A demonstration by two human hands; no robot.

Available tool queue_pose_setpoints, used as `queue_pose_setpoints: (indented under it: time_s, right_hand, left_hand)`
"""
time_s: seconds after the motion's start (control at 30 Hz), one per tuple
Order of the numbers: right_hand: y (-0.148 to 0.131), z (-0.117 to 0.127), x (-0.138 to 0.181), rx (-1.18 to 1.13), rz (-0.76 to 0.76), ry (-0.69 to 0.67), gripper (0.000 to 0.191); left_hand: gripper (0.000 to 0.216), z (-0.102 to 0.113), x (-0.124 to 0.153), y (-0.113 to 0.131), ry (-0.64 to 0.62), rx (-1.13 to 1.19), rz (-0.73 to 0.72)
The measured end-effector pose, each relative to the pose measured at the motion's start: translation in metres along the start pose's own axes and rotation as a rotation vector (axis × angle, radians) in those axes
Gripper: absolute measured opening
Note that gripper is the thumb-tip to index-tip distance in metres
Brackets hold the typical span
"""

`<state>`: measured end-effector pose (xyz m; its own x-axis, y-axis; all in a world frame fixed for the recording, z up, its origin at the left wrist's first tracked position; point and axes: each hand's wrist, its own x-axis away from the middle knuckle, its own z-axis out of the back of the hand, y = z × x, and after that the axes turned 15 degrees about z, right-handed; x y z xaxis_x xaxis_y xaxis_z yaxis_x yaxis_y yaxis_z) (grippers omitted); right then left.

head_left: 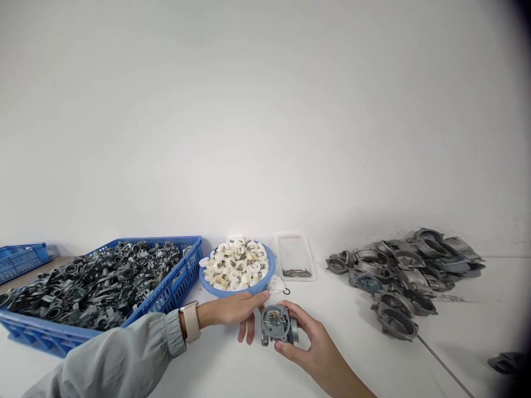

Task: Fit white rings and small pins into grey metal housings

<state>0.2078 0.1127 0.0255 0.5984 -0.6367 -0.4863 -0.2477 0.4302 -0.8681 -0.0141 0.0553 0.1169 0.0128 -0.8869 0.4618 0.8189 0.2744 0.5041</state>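
Observation:
My right hand [309, 340] grips a small grey metal carburetor body [277, 324] just above the white table, fingers wrapped around its right side. My left hand [234, 314], with a watch on the wrist and a grey sleeve, reaches across from the left. Its fingers hang loosely apart, touching the left side of the metal body and lying just in front of the blue bowl [265, 282] of white plastic rings. Nothing shows in the left hand.
A blue crate [174, 284] full of grey metal castings stands at left, a second blue crate [20, 260] behind it. A clear tray [295, 260] holds small pins. A heap of metal covers [404, 282] lies at right, with a thin rod [443, 367].

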Motion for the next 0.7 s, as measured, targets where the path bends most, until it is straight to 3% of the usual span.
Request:
queue_pose_setpoints:
  time_s: [0.1, 0.3, 0.37, 0.47, 0.7]
  right_hand:
    - [0.008, 0.0, 0.001, 0.006, -0.063, 0.016, 0.07]
    - [0.018, -0.002, 0.002, 0.067, -0.105, -0.011, 0.065]
    - [0.021, -0.003, 0.001, 0.07, -0.11, -0.021, 0.063]
    - [0.028, -0.004, 0.001, 0.066, -0.129, -0.035, 0.063]
    - [0.044, -0.003, 0.007, 0.016, -0.195, -0.094, 0.066]
  left_hand:
    - [0.066, -0.009, 0.009, -0.005, 0.393, -0.162, -0.056]
    - [0.043, -0.046, 0.014, -0.022, 0.646, -0.198, -0.103]
    - [0.055, -0.055, 0.008, -0.03, 0.665, -0.227, -0.148]
    - [0.07, -0.063, -0.003, -0.041, 0.594, -0.242, -0.204]
    - [0.07, -0.076, -0.013, -0.059, 0.517, -0.163, -0.21]
